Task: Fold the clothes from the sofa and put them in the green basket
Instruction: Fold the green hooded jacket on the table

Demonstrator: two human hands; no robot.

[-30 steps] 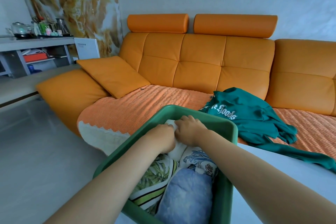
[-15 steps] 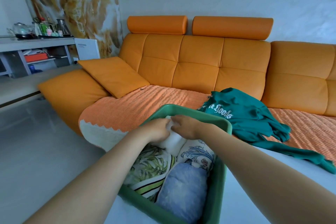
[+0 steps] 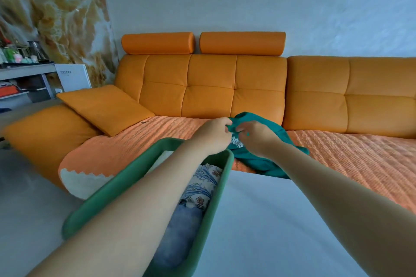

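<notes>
At the sofa's front edge, a teal sweatshirt (image 3: pixel 258 162) was held by both hands. Its upper edge was pinched by the left hand (image 3: pixel 213 135), fingers curled on the cloth. The same edge was pinched just beside it by the right hand (image 3: pixel 256 138), thumb pressed against fingers. White lettering was partly seen between the two hands and could not be read. The rest of the garment was left crumpled on the orange knitted cover (image 3: pixel 349 155) of the seat, with its lower part hidden behind the white surface (image 3: pixel 270 220).

Under the left forearm the green basket (image 3: pixel 221 177) was seen, just left of the white surface; whether it rested on that surface could not be told. Folded items were packed inside: a floral cloth (image 3: pixel 202 184) toward the far end, a pale blue cloth (image 3: pixel 180 229) nearer the camera, and a white cloth (image 3: pixel 162 157) at the far left corner.

Behind, the orange sofa (image 3: pixel 209 87) was topped by two roll headrests (image 3: pixel 157 42). An orange cushion (image 3: pixel 105 108) was leaned at its left end. Farther left, a grey shelf unit (image 3: pixel 27 72) with bottles on top and a white board (image 3: pixel 73 77) were placed against a marbled wall panel (image 3: pixel 56 7).
</notes>
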